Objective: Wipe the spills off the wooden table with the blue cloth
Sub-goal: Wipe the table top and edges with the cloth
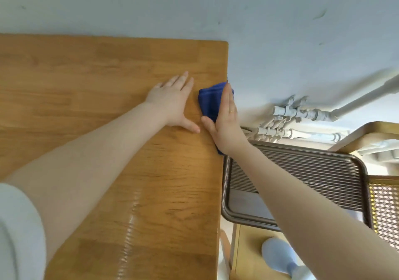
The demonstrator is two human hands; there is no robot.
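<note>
Now blue cloth (210, 102) lies under right hand (225, 120); left hand (172, 104) beside.

Under my right grip (224, 119) lies the folded dark-blue cloth (208, 102), soft and matt, with a fine nap. It rests on the honey-brown wooden desk (108, 74), made of jointed staves with visible grain; the finish is smooth and varnished, and nearer me than the grip it carries a glossy wet-looking streak (131, 221). Beyond the desk edge, just below my right grip, I see a brown ribbed tray (302, 171) with a dull metallic sheen. The pale-blue wall (280, 31) past the grip looks matt and scuffed.
</note>
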